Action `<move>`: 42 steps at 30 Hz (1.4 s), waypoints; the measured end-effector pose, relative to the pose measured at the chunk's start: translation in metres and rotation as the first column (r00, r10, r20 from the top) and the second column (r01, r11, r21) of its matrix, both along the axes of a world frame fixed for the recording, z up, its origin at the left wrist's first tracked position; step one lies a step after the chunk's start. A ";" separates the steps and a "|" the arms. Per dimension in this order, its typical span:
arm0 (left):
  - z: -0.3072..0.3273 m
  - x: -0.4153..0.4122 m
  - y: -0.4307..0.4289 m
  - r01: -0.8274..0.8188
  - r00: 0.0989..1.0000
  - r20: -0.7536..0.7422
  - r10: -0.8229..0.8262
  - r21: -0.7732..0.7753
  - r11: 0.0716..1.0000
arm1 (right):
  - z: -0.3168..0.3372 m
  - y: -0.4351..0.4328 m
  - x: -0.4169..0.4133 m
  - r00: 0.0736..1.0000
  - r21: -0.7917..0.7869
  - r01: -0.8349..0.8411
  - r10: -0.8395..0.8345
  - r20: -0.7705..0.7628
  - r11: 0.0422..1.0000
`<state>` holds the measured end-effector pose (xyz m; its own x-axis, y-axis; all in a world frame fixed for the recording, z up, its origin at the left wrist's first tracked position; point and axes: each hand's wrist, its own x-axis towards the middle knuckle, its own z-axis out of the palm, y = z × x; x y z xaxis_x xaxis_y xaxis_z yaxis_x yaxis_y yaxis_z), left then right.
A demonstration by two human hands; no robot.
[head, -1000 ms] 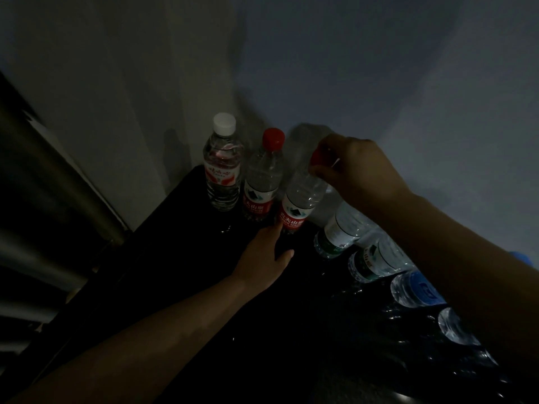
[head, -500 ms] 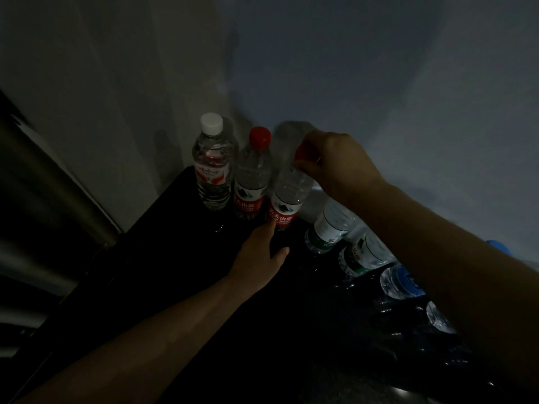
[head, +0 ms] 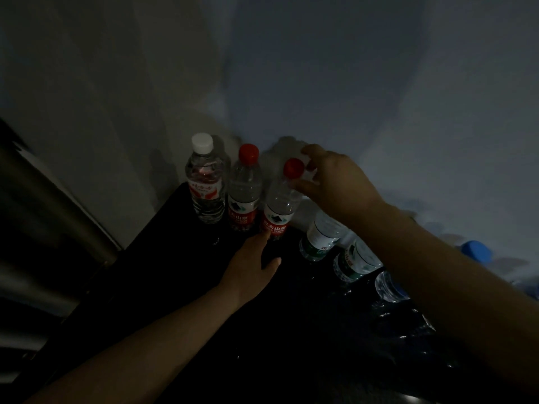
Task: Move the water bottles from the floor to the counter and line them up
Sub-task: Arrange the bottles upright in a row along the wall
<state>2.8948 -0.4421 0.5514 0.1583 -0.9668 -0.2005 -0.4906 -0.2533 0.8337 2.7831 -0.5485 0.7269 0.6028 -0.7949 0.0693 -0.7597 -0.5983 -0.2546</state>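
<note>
On counter (head: 175,272): left hand (head: 253,263) outstretched, fingertips (head: 267,233) touching third bottle (head: 281,205) base; right hand (head: 335,182) grip wide beside cap (head: 294,167).

I see clear, glossy plastic on the white-capped bottle (head: 207,188) and the red-capped bottle (head: 244,193) at 12 o'clock. The counter (head: 175,272) is black and polished, with small glints. The wall (head: 320,83) looks matt; the panel (head: 43,214) at 9 o'clock has a brushed-metal sheen.

White cap (head: 201,142), two red caps (head: 248,153), red labels (head: 243,217), green-white labels (head: 319,243), blue cap (head: 475,251), black counter (head: 163,258)
</note>
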 end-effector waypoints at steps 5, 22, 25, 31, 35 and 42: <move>0.004 -0.010 0.003 -0.050 0.999 -0.006 0.049 -0.038 0.998 | 0.005 0.017 -0.041 0.999 -0.074 -0.039 0.036 -0.035 0.996; 0.004 -0.068 -0.028 0.006 0.998 -0.058 -0.008 -0.039 0.999 | 0.002 -0.002 -0.074 0.993 0.027 -0.058 0.060 -0.099 0.998; 0.001 -0.070 -0.029 -0.025 0.995 -0.095 0.021 -0.036 0.999 | 0.003 -0.004 -0.073 0.992 0.019 -0.054 0.056 -0.114 0.998; -0.004 -0.071 -0.023 -0.042 0.993 -0.107 0.040 -0.014 0.999 | 0.001 -0.002 -0.071 0.992 -0.007 -0.039 0.038 -0.117 0.999; -0.007 -0.072 -0.016 -0.030 0.991 -0.132 0.033 0.021 0.999 | -0.001 0.001 -0.074 0.996 0.008 -0.060 0.061 -0.059 0.998; -0.006 -0.076 -0.010 -0.009 0.985 -0.173 0.007 -0.009 1.000 | -0.006 0.001 -0.076 0.997 0.020 -0.075 0.076 -0.005 0.997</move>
